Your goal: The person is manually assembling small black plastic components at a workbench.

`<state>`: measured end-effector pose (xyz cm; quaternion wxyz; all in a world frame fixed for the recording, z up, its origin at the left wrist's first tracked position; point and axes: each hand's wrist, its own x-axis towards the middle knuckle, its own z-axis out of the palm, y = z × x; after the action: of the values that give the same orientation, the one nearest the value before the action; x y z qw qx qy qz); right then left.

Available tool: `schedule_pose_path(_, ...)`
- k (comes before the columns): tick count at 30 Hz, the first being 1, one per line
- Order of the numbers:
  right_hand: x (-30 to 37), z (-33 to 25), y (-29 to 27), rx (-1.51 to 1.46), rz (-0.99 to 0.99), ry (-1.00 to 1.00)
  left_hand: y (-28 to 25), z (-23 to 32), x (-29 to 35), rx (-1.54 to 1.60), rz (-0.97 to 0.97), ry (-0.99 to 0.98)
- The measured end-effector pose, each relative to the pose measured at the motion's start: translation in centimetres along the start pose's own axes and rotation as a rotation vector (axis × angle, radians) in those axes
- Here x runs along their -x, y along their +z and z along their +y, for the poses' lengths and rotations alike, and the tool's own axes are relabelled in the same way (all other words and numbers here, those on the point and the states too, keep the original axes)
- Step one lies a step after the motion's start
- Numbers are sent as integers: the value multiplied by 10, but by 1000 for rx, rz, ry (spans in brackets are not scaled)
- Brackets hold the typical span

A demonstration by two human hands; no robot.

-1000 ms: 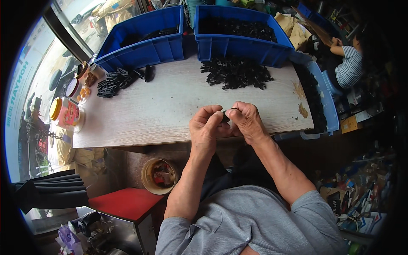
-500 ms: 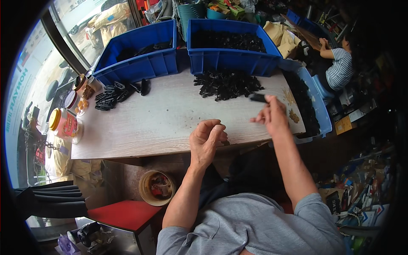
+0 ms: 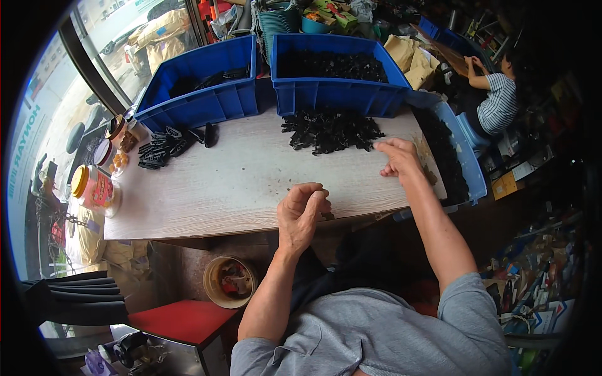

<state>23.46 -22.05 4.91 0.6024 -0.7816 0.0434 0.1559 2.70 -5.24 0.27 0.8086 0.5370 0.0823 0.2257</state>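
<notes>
Over the table's front edge is my left hand, its fingers curled and thumb pressed against them. Whatever they hold, if anything, is hidden. A small dark patch shows just beside those fingertips at the edge. Farther right and forward, my right hand hovers over the table with its index finger stretched toward a pile of small black plastic parts. Its fingers are apart and no part shows in them. On the left of the table lies a group of longer black plastic pieces.
Two blue bins with black parts line the back. A lighter blue tub of black parts adjoins the right edge. Jars stand at left. A bucket sits below the table. Another person sits at far right.
The black piece that was in my right hand is no longer seen there. That hand has shifted slightly, its index finger now toward the pile. My left hand stays nearly in place.
</notes>
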Motion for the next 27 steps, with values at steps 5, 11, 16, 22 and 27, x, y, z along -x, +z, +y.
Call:
schedule_pose_path(5,-5,-2,15,270,-61,-34,2,-1,2,-50,23,13)
schedule_pose_path(11,-7,-2,27,531,11,-137,4,-3,5,-106,22,40)
schedule_pose_path(16,-12,2,9,306,-74,-47,7,0,2,-113,25,2)
schedule_pose_path(22,16,-5,6,48,-99,115,7,-8,-8,-184,6,-33)
schedule_pose_path(27,32,5,7,-162,-332,131,17,-20,-25,-417,9,96)
